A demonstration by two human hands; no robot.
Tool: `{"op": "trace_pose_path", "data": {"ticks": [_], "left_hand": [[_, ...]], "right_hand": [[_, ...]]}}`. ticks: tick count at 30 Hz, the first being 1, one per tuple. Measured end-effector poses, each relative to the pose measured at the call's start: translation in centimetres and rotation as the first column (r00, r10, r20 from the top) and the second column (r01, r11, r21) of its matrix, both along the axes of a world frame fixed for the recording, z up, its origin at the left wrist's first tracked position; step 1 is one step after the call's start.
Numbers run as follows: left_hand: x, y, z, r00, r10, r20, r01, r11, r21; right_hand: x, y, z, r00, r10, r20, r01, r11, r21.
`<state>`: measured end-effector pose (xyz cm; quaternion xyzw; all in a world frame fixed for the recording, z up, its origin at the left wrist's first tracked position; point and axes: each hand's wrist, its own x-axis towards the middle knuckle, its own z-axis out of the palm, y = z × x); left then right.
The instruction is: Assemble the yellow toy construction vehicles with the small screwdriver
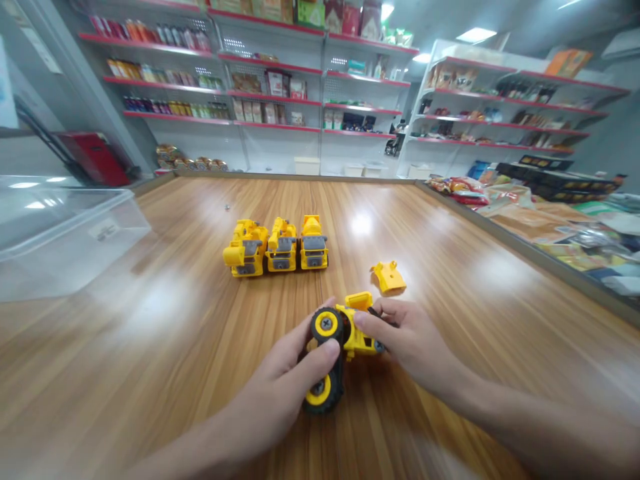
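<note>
Between my two hands is a yellow toy truck [356, 340], tilted so that its black tyres with yellow hubs face left and toward me. My left hand [295, 363] is closed around the wheel end, its thumb pressed on a tyre. My right hand [413, 333] pinches the yellow body from the other side, and a thin dark part shows by its fingers. Just beyond that hand a loose yellow toy piece [389, 277] lies on the table. Further off, three yellow toy trucks [283, 247] with grey parts stand side by side.
The wooden table [190, 333] has a dark raised edge. A clear plastic bin [70, 233] stands at the left. A tiny metallic bit [227, 207] lies toward the back. Packaged goods [540, 213] are piled at the right, and stocked shelves [273, 63] line the back wall.
</note>
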<state>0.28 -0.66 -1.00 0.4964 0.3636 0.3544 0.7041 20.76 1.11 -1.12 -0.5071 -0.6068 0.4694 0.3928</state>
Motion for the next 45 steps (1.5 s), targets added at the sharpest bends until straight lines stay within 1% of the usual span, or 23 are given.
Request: {"op": "trace_pose_path", "data": {"ticks": [2, 6, 9, 13, 15, 18, 20, 23, 25, 29, 33, 36, 38, 40, 42, 45], "left_hand": [[0.2, -0.1, 0.1, 0.999, 0.017, 0.040, -0.015, 0.999, -0.032], [0.3, -0.4, 0.4, 0.994, -0.042, 0.102, 0.055, 0.991, -0.125], [0.2, -0.4, 0.7, 0.987, -0.097, 0.126, 0.116, 0.981, -0.153], [0.3, -0.3, 1.0, 0.984, -0.116, 0.138, 0.135, 0.981, -0.138], [0.4, -0.4, 1.0, 0.987, -0.123, 0.108, 0.136, 0.983, -0.124], [0.4, -0.5, 0.8, 0.992, -0.129, 0.010, 0.130, 0.985, -0.117], [0.4, -0.5, 0.5, 0.990, -0.140, -0.003, 0.138, 0.982, -0.125], [0.5, -0.4, 0.2, 0.985, -0.163, 0.060, 0.171, 0.968, -0.182], [0.6, -0.3, 0.2, 0.981, -0.157, 0.114, 0.179, 0.961, -0.213], [0.7, -0.3, 0.3, 0.975, -0.153, 0.161, 0.187, 0.957, -0.222], [0.8, -0.3, -0.5, 0.971, -0.154, 0.181, 0.194, 0.954, -0.230], [0.9, -0.4, -0.9, 0.972, -0.112, 0.208, 0.163, 0.956, -0.243], [1.0, -0.5, -0.6, 0.962, -0.062, 0.266, 0.148, 0.937, -0.316], [0.9, -0.5, 0.1, 0.939, -0.022, 0.343, 0.161, 0.911, -0.381], [0.7, -0.5, 0.8, 0.921, -0.017, 0.390, 0.176, 0.909, -0.377], [0.4, -0.3, 1.1, 0.933, -0.064, 0.354, 0.185, 0.930, -0.319]], "right_hand": [[0.0, -0.1, 0.0, 0.998, -0.025, 0.051, 0.023, 0.999, 0.038], [-0.2, -0.4, 0.1, 0.994, -0.063, 0.094, 0.056, 0.996, 0.071], [-0.2, -0.3, 0.2, 0.996, -0.056, 0.067, 0.053, 0.998, 0.046], [-0.2, 0.0, 0.3, 0.997, -0.062, 0.054, 0.064, 0.998, -0.026], [-0.1, 0.1, 0.4, 0.996, -0.063, 0.058, 0.065, 0.997, -0.044], [0.0, 0.3, 0.5, 0.990, -0.094, 0.109, 0.095, 0.995, -0.002], [0.1, 0.2, 0.5, 0.982, -0.117, 0.145, 0.114, 0.993, 0.030], [-0.1, -0.1, 0.4, 0.983, -0.087, 0.160, 0.085, 0.996, 0.016], [-0.2, -0.2, 0.2, 0.985, -0.071, 0.156, 0.073, 0.997, -0.007], [-0.2, -0.2, 0.1, 0.986, -0.079, 0.148, 0.081, 0.997, -0.009], [-0.2, -0.2, -0.1, 0.986, -0.081, 0.146, 0.085, 0.996, -0.020], [-0.3, -0.3, -0.4, 0.987, -0.080, 0.141, 0.084, 0.996, -0.025], [-0.3, -0.3, -0.5, 0.990, -0.065, 0.122, 0.068, 0.997, -0.021], [-0.3, -0.2, -0.4, 0.997, -0.041, 0.072, 0.042, 0.999, -0.014], [-0.2, -0.1, 0.0, 1.000, -0.007, -0.023, 0.006, 1.000, -0.022], [-0.2, 0.1, 0.6, 0.978, 0.054, -0.203, -0.069, 0.995, -0.066]]}}
